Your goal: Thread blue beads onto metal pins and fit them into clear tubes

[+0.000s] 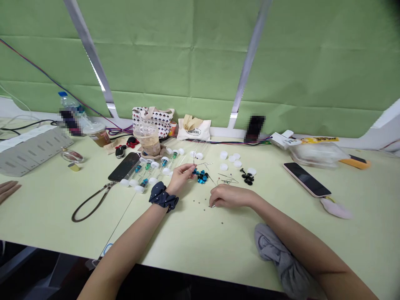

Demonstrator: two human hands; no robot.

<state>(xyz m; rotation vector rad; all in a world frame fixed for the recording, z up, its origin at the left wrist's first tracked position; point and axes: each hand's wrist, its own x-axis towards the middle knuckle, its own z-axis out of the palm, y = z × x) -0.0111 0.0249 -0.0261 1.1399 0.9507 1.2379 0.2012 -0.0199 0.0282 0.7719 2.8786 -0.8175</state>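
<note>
My left hand [183, 177], with a navy polka-dot scrunchie [163, 196] on its wrist, pinches a thin metal pin [193, 158] upright between its fingertips. Just right of it lies a cluster of shiny blue beads [201, 177]. My right hand [229, 196] rests curled on the pale green table [175, 237], its fingertips among scattered tiny brown beads [203, 206]. Whatever lies under those fingers is hidden. Clear tubes with teal beads [146, 171] and white caps [229, 157] lie beyond my hands, along with black beads [248, 178] and loose pins [226, 180].
Two phones [125, 166] [306, 179] lie on the table, beside an iced drink cup [148, 139], a patterned bag [153, 121] and a grey cloth [281, 258]. Another person's hand [8, 191] shows at the left edge. A green blind [200, 54] hangs behind.
</note>
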